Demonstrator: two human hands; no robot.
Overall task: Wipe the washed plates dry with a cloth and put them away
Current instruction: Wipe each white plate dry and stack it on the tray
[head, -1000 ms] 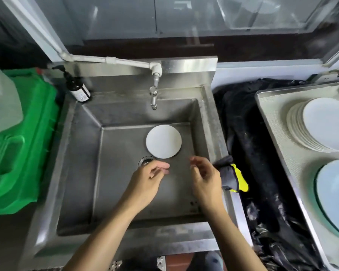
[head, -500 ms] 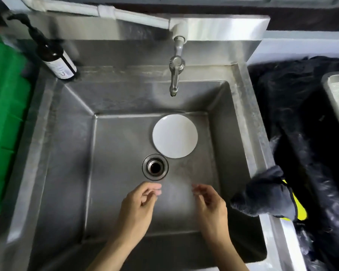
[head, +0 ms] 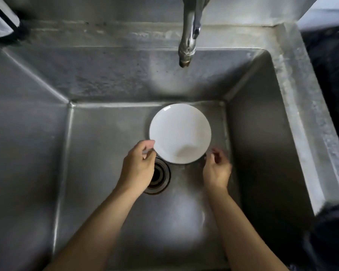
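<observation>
Faucet (head: 187, 36) over plate (head: 180, 132), hands' approach seemingly open

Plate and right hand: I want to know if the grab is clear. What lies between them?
Nothing: in the head view only bare sink floor separates the right hand from the white plate's near rim.

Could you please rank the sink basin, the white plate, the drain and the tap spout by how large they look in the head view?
1. sink basin
2. white plate
3. tap spout and drain: unsure, since the spout is nearer the camera and cropped, the drain partly covered by the left hand.
</observation>
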